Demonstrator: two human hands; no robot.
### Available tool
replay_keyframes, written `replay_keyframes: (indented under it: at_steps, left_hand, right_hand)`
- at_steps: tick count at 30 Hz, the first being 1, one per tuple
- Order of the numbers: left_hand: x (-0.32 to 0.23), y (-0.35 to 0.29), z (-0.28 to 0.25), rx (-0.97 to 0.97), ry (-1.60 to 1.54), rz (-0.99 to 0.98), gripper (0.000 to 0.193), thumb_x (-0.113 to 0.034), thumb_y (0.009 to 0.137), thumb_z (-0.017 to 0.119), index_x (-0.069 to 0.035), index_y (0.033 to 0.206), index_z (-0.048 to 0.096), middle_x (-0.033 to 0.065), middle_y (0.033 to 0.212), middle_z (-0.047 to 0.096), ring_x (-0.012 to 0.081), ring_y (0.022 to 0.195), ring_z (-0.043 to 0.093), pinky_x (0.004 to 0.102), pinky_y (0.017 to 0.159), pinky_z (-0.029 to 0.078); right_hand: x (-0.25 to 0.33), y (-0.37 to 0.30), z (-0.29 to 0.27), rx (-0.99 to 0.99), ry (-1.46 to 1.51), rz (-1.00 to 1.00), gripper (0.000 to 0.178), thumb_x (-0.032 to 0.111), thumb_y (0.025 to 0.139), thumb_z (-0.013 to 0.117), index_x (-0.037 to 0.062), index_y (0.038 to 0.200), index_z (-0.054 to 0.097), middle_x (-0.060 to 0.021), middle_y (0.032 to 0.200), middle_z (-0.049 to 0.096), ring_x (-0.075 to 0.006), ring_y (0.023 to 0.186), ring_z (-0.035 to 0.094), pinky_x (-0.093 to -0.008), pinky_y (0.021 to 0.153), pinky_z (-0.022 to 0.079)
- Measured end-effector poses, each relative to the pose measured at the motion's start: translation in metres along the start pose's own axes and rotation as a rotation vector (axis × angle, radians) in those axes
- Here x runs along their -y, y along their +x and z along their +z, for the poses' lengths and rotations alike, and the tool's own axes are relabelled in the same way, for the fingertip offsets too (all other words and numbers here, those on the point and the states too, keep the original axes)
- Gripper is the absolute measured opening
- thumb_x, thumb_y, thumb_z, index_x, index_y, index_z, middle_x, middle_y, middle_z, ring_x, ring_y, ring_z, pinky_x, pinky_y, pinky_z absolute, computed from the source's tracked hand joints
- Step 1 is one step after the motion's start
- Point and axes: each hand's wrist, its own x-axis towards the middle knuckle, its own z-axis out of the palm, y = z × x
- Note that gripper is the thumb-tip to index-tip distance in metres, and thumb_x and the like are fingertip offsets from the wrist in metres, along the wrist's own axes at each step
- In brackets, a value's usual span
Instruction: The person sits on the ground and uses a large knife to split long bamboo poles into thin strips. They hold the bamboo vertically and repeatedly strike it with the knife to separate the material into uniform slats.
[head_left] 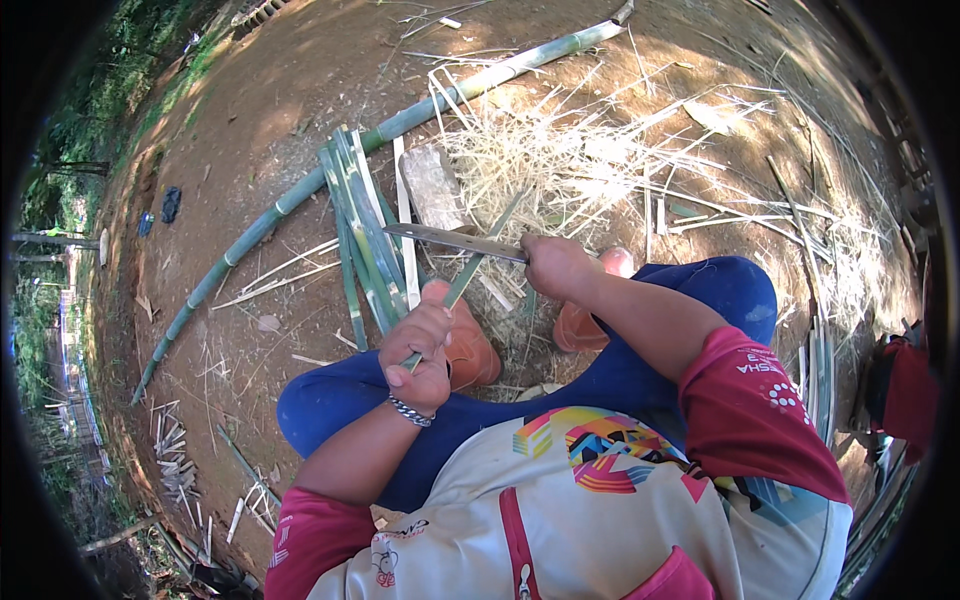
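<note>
My left hand (418, 352) is closed around a thin green bamboo strip (466, 275), which slants up and away to the right from my fist. In my right hand (556, 266) is the handle of a long knife (455, 240); its blade points left and crosses the strip a little beyond my left hand. From this view I cannot tell how deep the edge sits against the strip. Split green bamboo pieces (366, 230) lie in a bundle just left of the blade. A squared block (432, 188) rests on the ground beyond the knife.
A long green bamboo pole (290, 198) runs across the ground beyond the bundle. Pale shavings (560, 160) are heaped past my feet. Cut sticks (175, 455) lie at the left, long strips (820, 370) at the right, beside a red cloth item (908, 395).
</note>
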Motion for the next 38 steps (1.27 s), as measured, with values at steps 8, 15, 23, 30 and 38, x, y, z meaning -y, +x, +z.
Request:
replay_keyframes:
  at_steps: [8,15,23,30,38]
  left_hand:
    - [-0.002,-0.006,-0.004,0.016,0.002,0.004,0.061,-0.059,0.102,0.032,-0.009,0.068,0.037,0.0066,0.064,0.042,0.0232,0.061,0.042,0.0442,0.077,0.043]
    - [-0.003,-0.010,-0.004,0.049,0.015,-0.008,0.060,-0.058,0.102,0.032,-0.009,0.069,0.037,0.0067,0.066,0.043,0.0236,0.062,0.042,0.0445,0.078,0.043]
    - [-0.005,-0.007,-0.003,0.042,0.012,-0.012,0.061,-0.059,0.103,0.032,-0.010,0.068,0.036,0.0066,0.067,0.042,0.0241,0.065,0.043,0.0431,0.079,0.041]
    - [-0.002,-0.003,-0.004,0.014,-0.011,-0.017,0.062,-0.062,0.102,0.032,-0.010,0.068,0.037,0.0064,0.067,0.042,0.0243,0.066,0.044,0.0429,0.082,0.041]
    - [0.002,0.018,-0.014,-0.036,-0.024,-0.016,0.066,-0.069,0.100,0.031,-0.010,0.073,0.040,0.0061,0.071,0.042,0.0230,0.070,0.045,0.0424,0.086,0.040]
  right_hand:
    - [0.007,-0.007,-0.006,0.036,0.004,-0.003,0.021,0.014,0.092,0.053,0.0051,0.110,0.061,-0.0172,0.098,0.071,-0.0355,0.095,0.070,-0.0478,0.084,0.054]
    - [0.007,-0.008,-0.004,0.025,-0.024,0.000,0.021,0.014,0.091,0.055,0.0049,0.110,0.061,-0.0173,0.099,0.071,-0.0351,0.096,0.069,-0.0475,0.084,0.054]
    - [-0.012,-0.003,0.008,-0.008,-0.022,0.017,0.022,0.015,0.091,0.055,0.0037,0.109,0.061,-0.0186,0.100,0.070,-0.0354,0.097,0.069,-0.0477,0.084,0.054]
    - [-0.042,0.012,0.016,-0.032,-0.004,0.205,0.026,0.016,0.090,0.056,0.0023,0.111,0.063,-0.0201,0.107,0.070,-0.0377,0.103,0.068,-0.0482,0.088,0.054]
    - [-0.034,0.015,-0.006,-0.005,0.100,0.299,0.036,0.023,0.092,0.058,0.0051,0.122,0.064,-0.0237,0.125,0.066,-0.0373,0.114,0.066,-0.0476,0.099,0.051]
